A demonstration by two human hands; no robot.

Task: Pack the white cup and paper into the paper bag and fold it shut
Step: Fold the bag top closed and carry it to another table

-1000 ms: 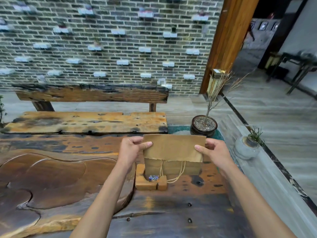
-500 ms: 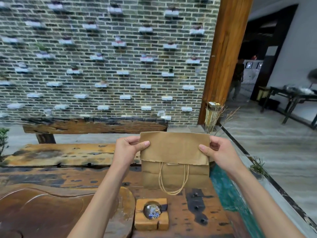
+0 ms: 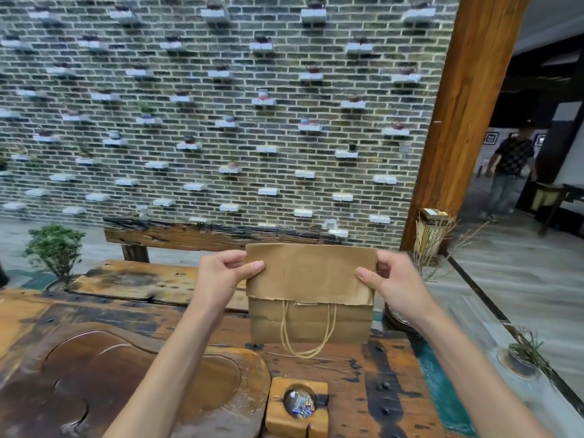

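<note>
A brown paper bag (image 3: 311, 320) stands upright on the dark wooden table (image 3: 347, 368), its top folded down toward me as a flap. Twine handles hang from under the flap over the bag's front. My left hand (image 3: 226, 279) pinches the flap's left edge, thumb in front. My right hand (image 3: 387, 284) pinches the right edge the same way. The white cup and the paper are not visible; the bag's inside is hidden.
A small wooden block (image 3: 297, 406) with a round hollow sits in front of the bag. A carved wooden tray (image 3: 94, 374) lies to the left. A bench (image 3: 158, 279) stands behind, potted plants (image 3: 524, 358) at the right, and a person (image 3: 508, 172) walks far right.
The camera view has tilted upward, so the bag and hands sit lower in frame and more wall shows. Both hands keep the same grip on the folded flap.
</note>
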